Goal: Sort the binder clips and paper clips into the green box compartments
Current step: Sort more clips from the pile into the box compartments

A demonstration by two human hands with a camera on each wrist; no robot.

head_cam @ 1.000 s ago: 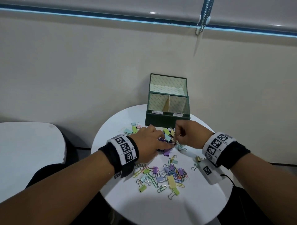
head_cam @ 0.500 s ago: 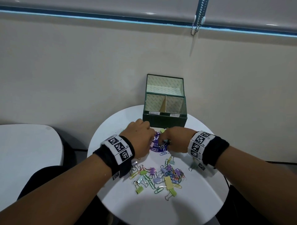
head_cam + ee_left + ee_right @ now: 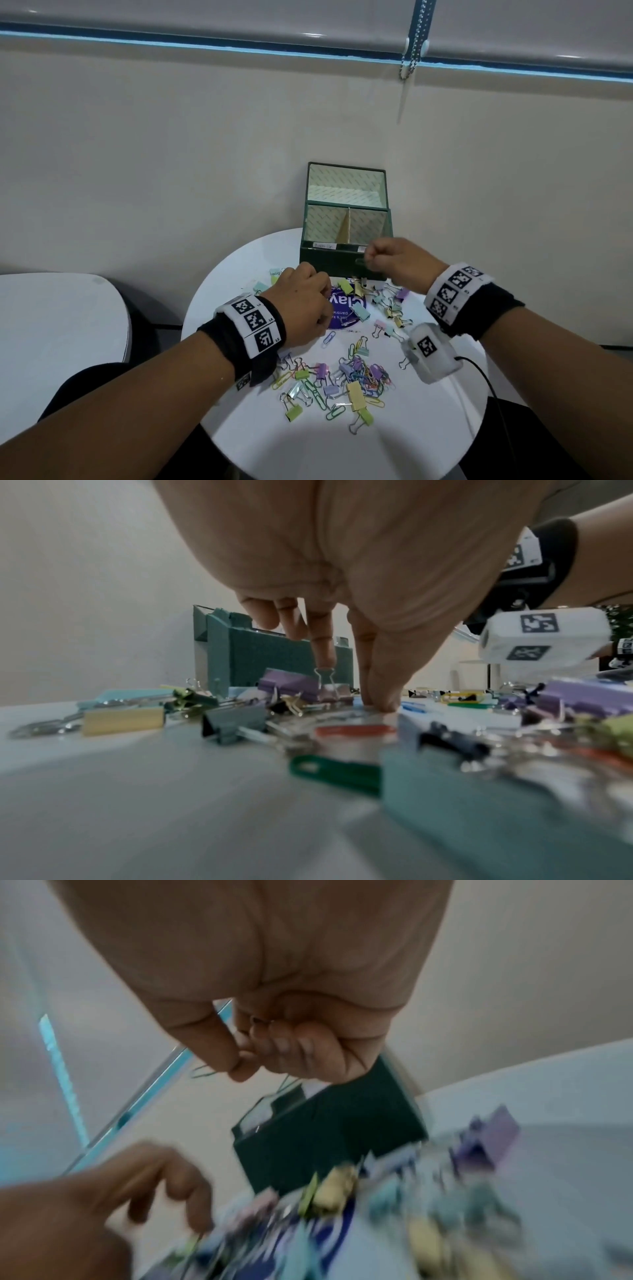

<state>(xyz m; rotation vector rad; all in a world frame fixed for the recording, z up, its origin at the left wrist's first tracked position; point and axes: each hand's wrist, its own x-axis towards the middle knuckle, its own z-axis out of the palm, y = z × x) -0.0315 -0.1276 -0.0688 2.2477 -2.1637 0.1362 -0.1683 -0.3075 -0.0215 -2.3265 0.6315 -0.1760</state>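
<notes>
right hand (image 3: pixel 399 262) raised at green box (image 3: pixel 329 262) front, fingers pinching green paper clip (image 3: pixel 360 263) | left hand (image 3: pixel 301 301) down in clip pile (image 3: pixel 342 377) on counter (image 3: pixel 239 428), fingers extended, fingertips touching it, nothing gripped

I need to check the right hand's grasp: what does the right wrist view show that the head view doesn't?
Only the right wrist view: the thumb and curled fingers pinching a thin green paper clip.
Only the head view: the green box open, its two front compartments apparently empty, with clips spread over the round table.
Both: the right hand raised near the box; the left hand low among the clips.
</notes>
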